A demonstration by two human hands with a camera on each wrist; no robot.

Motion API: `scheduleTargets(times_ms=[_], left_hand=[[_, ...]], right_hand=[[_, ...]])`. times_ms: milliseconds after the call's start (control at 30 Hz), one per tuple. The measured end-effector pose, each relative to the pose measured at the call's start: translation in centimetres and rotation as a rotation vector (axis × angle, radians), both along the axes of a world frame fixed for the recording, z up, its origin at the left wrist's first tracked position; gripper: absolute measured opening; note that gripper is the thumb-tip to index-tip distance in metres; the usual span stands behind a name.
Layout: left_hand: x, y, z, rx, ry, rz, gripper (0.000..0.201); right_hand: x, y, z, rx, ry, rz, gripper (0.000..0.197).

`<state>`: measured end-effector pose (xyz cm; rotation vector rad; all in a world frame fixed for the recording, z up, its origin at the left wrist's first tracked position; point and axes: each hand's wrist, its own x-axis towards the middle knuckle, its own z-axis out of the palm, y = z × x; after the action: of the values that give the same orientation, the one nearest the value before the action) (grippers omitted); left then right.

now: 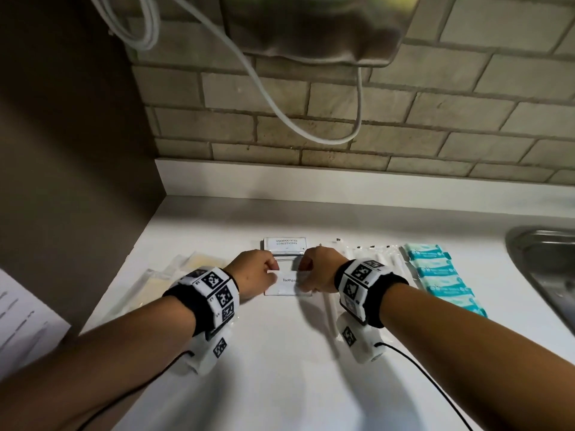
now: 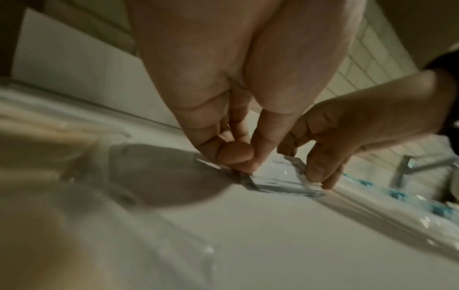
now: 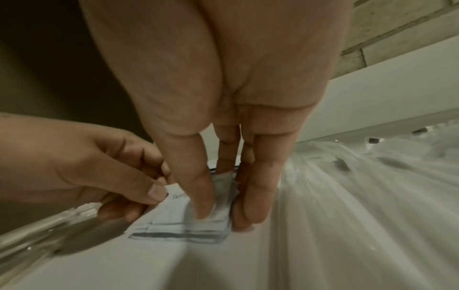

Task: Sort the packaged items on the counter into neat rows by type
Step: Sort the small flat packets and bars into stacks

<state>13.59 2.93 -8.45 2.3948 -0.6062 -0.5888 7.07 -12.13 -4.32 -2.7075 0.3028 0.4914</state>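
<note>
A small stack of white toothpaste sachets [image 1: 287, 284] lies on the white counter [image 1: 280, 368], in line with a shampoo sachet [image 1: 285, 245] behind it. My left hand [image 1: 258, 275] pinches the stack's left edge, thumb on top [image 2: 244, 166]. My right hand [image 1: 314, 275] pinches its right edge between thumb and fingers [image 3: 211, 196]. In the right wrist view the sachet stack [image 3: 178, 225] sits flat on the counter with its near edge fanned. Both hands hide the middle of the column.
Clear bags with pale contents [image 1: 161, 275] lie to the left. Wrapped toothbrushes [image 1: 373, 253] and a row of teal packets [image 1: 441, 275] lie to the right. A steel sink [image 1: 547, 262] is at far right. A paper sheet [image 1: 25, 312] lies at left; a white cable [image 1: 280, 104] hangs above.
</note>
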Motion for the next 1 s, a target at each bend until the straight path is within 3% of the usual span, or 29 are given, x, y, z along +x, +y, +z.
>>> scheduleTargets(times_ms=[100, 367, 467, 633, 1000], left_hand=[[0.0, -0.2, 0.5, 0.150, -0.168, -0.155, 0.028], [0.1, 0.2, 0.8, 0.226, -0.139, -0.322, 0.074], [0.3, 0.1, 0.3, 0.274, -0.179, -0.330, 0.068], [0.6, -0.6, 0.6, 0.283, -0.226, -0.318, 0.040], [1.6, -0.9, 0.1, 0.277, -0.223, -0.350, 0.050]], right_hand=[[0.2, 0.3, 0.2, -0.050, 0.016, 0.055, 0.030], [0.0, 0.7, -0.1, -0.149, 0.085, 0.186, 0.049], [0.2, 0.7, -0.4, -0.201, 0.079, 0.219, 0.055], [0.4, 1.2, -1.0, -0.267, 0.050, 0.253, 0.050], [1.1, 0.4, -1.9, -0.291, 0.033, 0.233, 0.037]])
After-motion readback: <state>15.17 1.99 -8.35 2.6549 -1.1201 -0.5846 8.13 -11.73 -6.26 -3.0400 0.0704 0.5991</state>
